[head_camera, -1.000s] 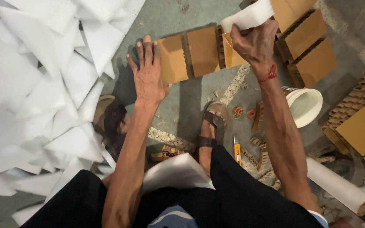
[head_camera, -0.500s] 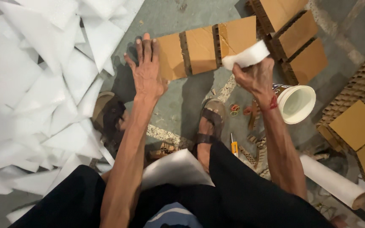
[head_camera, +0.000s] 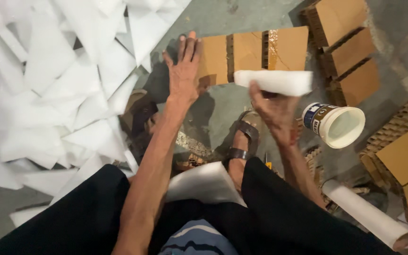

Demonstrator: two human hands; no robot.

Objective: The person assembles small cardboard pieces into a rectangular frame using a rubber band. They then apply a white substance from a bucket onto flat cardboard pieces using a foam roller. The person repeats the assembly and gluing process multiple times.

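Matt white foam strip (head_camera: 274, 81), rough corrugated cardboard blocks (head_camera: 251, 52), glossy plastic tub (head_camera: 338, 125)

White foam strip (head_camera: 274, 81) held level; cardboard row (head_camera: 253, 53) flat on floor.

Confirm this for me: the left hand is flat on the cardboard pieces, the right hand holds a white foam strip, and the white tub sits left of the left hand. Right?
Not quite. The head view shows the tub on the floor right of the right hand, not left of the left hand. The rest stands: left hand on the cardboard, right holding the foam strip.
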